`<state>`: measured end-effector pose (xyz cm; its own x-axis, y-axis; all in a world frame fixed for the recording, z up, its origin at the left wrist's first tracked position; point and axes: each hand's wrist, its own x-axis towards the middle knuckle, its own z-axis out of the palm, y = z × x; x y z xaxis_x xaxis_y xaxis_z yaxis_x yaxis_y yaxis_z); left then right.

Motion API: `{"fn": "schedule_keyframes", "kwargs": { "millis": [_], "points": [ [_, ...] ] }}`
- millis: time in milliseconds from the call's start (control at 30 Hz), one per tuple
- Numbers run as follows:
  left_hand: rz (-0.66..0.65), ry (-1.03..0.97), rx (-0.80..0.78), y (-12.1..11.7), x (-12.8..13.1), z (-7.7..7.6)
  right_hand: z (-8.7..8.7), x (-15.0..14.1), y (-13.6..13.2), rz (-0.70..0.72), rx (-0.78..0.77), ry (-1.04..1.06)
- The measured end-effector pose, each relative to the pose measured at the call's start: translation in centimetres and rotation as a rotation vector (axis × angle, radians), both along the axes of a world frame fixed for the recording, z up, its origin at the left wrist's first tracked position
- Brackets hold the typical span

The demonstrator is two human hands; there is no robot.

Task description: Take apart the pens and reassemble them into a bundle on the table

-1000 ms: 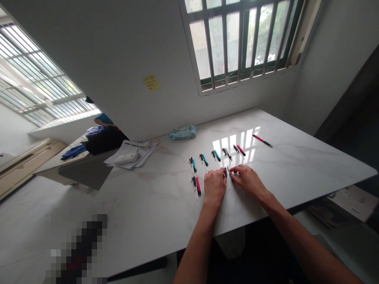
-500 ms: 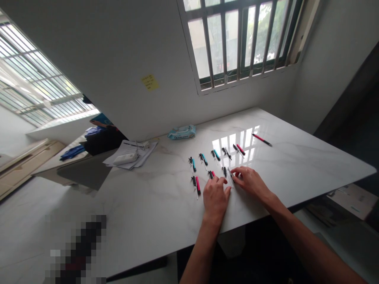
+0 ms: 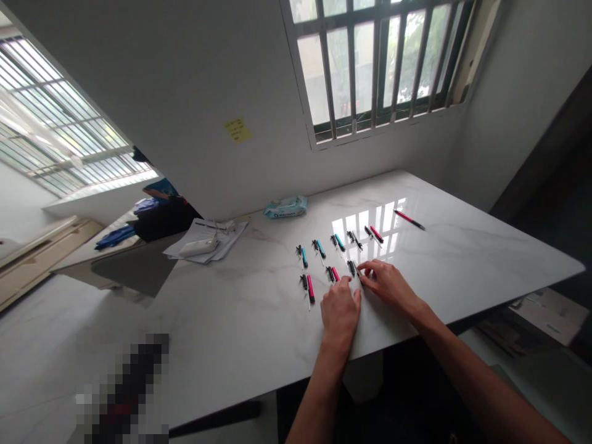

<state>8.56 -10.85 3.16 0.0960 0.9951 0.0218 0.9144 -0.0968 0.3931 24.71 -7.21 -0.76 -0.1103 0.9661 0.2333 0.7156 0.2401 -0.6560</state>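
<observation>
My right hand [image 3: 386, 282] pinches a dark, slim pen barrel [image 3: 356, 270] at its fingertips, close above the tabletop. A black pen part with a clip [image 3: 351, 268] lies just left of it. My left hand [image 3: 341, 305] rests on the table, thumb apart from the fingers, holding nothing visible. Beyond its fingertips is a red pen barrel [image 3: 335, 274] beside a black clipped part [image 3: 330, 275]; their lower ends are partly hidden. Farther left lies another red barrel [image 3: 310, 288] with a black part and a thin white refill.
A back row holds taken-apart pens, including a teal barrel [image 3: 304, 257] and a red barrel [image 3: 376, 234]. A whole red and black pen [image 3: 409, 219] lies farther right. Near the wall are a wipes packet [image 3: 285, 207] and papers [image 3: 226, 240] under a white object [image 3: 198, 247].
My left hand has drawn back slightly toward me, uncovering more of the red barrel. My right fingers have shifted slightly left at the dark barrel. The view has moved a little.
</observation>
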Motion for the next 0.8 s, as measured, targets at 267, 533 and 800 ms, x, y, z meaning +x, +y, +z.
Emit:
{"fn": "schedule_keyframes", "kwargs": {
  "millis": [267,533,800],
  "points": [
    [0.023,0.100,-0.123,0.7,0.7,0.6,-0.1,0.1,0.1,-0.017,-0.004,0.036],
    [0.040,0.117,-0.118,0.8,1.1,0.3,-0.3,0.0,0.4,-0.010,-0.018,0.011],
    [0.005,-0.092,-0.081,-0.7,-1.0,0.6,-0.4,9.3,6.5,-0.340,0.098,-0.070]
  ]
}}
